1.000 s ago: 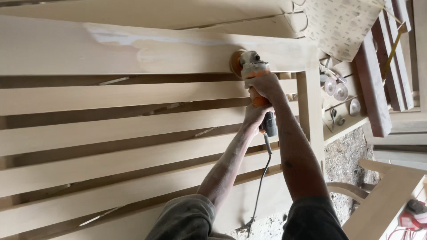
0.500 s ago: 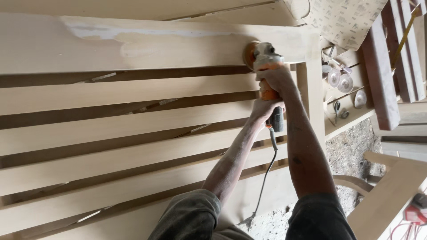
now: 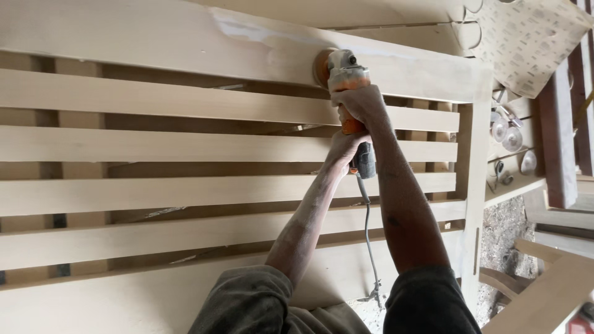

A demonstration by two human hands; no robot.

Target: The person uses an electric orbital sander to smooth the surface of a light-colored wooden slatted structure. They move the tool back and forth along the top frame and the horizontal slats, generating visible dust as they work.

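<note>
An orange and grey angle grinder (image 3: pixel 344 75) with a round sanding disc rests on the wide top rail (image 3: pixel 154 37) of a pale wooden slatted frame. My right hand (image 3: pixel 357 104) grips the grinder's body just behind the head. My left hand (image 3: pixel 344 148) holds the dark rear handle lower down. Both forearms are dusty. A whitish filler patch (image 3: pixel 247 31) shows on the rail to the left of the disc. The black power cord (image 3: pixel 369 235) hangs down from the handle.
Several horizontal slats (image 3: pixel 185 148) run across the frame below the rail. A sheet of sandpaper (image 3: pixel 526 37) lies at the top right. Round discs (image 3: pixel 506 133) sit on a bench at the right, beside dark planks (image 3: pixel 557 136). Rough ground (image 3: pixel 507 222) shows at the lower right.
The view has shifted, so the frame now sits further right and lower in view. The grinder has slid a little left along the top rail, with both hands still on it.
</note>
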